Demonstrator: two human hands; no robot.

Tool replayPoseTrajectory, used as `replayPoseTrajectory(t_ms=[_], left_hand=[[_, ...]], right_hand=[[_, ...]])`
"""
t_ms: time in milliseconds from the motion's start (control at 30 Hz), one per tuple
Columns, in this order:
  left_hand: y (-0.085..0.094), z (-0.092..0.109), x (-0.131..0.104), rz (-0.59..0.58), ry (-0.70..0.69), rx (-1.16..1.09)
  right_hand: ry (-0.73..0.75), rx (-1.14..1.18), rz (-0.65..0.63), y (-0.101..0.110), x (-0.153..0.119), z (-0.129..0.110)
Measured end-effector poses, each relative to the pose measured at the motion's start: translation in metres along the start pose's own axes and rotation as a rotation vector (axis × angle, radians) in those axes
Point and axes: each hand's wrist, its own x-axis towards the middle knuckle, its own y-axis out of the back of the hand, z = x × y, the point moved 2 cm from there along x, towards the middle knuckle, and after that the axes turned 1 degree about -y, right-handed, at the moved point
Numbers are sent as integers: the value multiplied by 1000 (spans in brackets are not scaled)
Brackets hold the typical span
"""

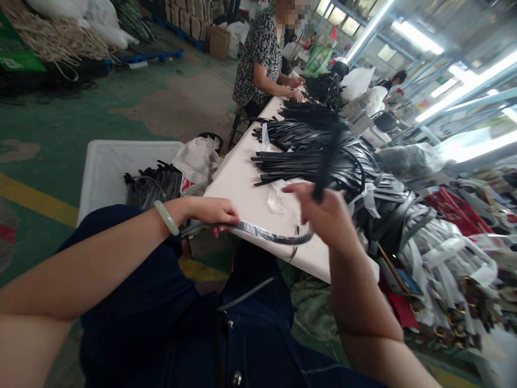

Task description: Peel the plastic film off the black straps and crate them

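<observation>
A dark strap (278, 237), partly covered in shiny, clear-looking film, curves along the near edge of the white table (234, 183). My left hand (214, 210) is closed around it, knuckles up, at the table's left corner. On the other side, my right hand (327, 215) grips the strap, and a blurred black length sticks up above the fist. Its index finger points out to the left. Just beyond it lie bundles of black straps (299, 167), with a scrap of clear plastic (277, 199) beside them.
A white bin (92, 172) with black strap pieces stands left of the table, beside a white sack (197, 156). At the table's far end a co-worker (260, 59) handles black pieces. Plastic-wrapped straps (444, 258) are heaped at right.
</observation>
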Motion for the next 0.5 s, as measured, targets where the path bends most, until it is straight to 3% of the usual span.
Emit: replayPoseTrajectory(t_ms=[100, 167, 233, 333, 400, 500], left_hand=[[-6, 8, -1, -30, -66, -21], [-7, 7, -4, -19, -63, -12], [-8, 1, -9, -64, -15, -38], [-11, -9, -19, -180, 127, -170], [-14, -14, -25, -204, 187, -282], [-18, -14, -26, -184, 141, -420]], right_hand=[[-282, -69, -753, -62, -3, 16], [-444, 40, -1036, -81, -5, 31], [-476, 108, -1037, -81, -2, 43], [-347, -28, -829, -59, 9, 50], [-291, -109, -770, -42, 16, 49], [-268, -53, -772, -31, 24, 48]])
